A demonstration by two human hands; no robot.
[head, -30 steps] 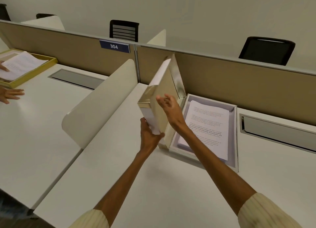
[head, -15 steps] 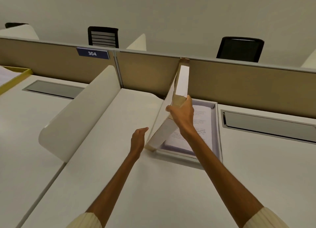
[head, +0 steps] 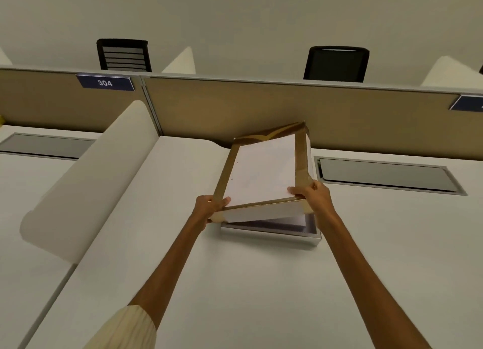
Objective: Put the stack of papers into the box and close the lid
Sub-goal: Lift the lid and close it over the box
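The box lid (head: 261,170), white with a gold border, hangs tilted over the box (head: 295,237), near edge raised and facing me. My left hand (head: 210,207) grips the lid's near left corner. My right hand (head: 312,194) grips its near right corner. The box is a shallow grey-white tray resting on the white desk, mostly covered by the lid. Only a thin sliver of the paper stack (head: 290,221) shows in the gap under the lid's near edge.
A curved white side divider (head: 86,181) stands to the left. A tan partition (head: 261,108) runs along the desk's back, with a "304" sign (head: 105,82). A grey cable tray cover (head: 386,174) lies right of the box. Two black chairs stand behind the partition.
The lid has swung from upright at the box's left side down over the box. My left hand, free half a second ago, now holds the lid's corner alongside my right hand.
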